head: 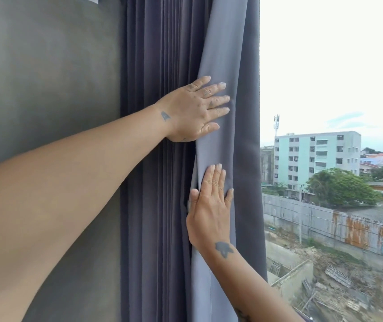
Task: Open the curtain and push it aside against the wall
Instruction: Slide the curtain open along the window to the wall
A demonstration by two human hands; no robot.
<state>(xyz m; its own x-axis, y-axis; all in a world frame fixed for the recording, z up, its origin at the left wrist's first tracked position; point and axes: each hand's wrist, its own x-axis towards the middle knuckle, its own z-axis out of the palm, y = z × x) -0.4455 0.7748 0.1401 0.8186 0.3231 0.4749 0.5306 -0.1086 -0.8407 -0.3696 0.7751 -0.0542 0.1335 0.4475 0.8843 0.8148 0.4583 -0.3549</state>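
Observation:
A grey-purple curtain (160, 54) hangs bunched in tight vertical folds beside a grey wall (46, 77). Its outer panel (244, 147) shows a paler lining face and ends at the window. My left hand (195, 110) lies flat on that outer panel at mid height, fingers spread and pointing right. Lower down, my right hand (211, 205) presses flat on the same panel, fingers pointing up, thumb at the edge of a fold. Neither hand closes around the cloth.
The bare window (325, 89) fills the right side, showing bright sky, a pale green apartment block (316, 156), trees and a construction yard below. The grey wall takes up the whole left side.

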